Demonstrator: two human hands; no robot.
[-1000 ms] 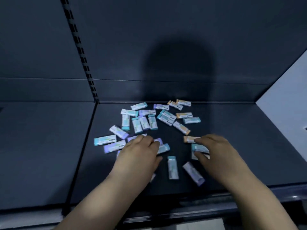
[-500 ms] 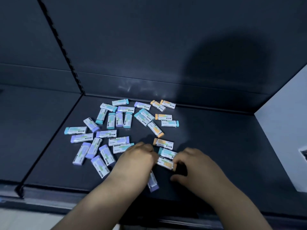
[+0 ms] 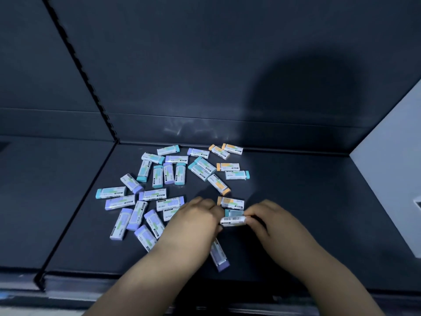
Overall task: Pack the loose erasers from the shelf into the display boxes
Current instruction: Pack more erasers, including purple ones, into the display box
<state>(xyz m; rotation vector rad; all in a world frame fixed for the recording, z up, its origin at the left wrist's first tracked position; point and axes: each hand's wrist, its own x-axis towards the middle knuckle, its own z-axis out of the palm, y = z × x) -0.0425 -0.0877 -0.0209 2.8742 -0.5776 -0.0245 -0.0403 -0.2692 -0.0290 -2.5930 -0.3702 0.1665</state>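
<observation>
A: Stock, centre frame?
B: Small white-sleeved pastel erasers [image 3: 168,173], loose on dark shelf [image 3: 319,201].
A: Grips?
B: Right hand [image 3: 273,224] pinches barcode-sided eraser [image 3: 233,220], lower centre. Left hand [image 3: 193,222] curled at its other end; whether clamped, cannot tell.

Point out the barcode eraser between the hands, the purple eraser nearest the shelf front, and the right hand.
barcode eraser [image 3: 232,219], head view, barcode face.
purple eraser [image 3: 219,254], head view, paper sleeve.
right hand [image 3: 274,222], head view, back of hand.
</observation>
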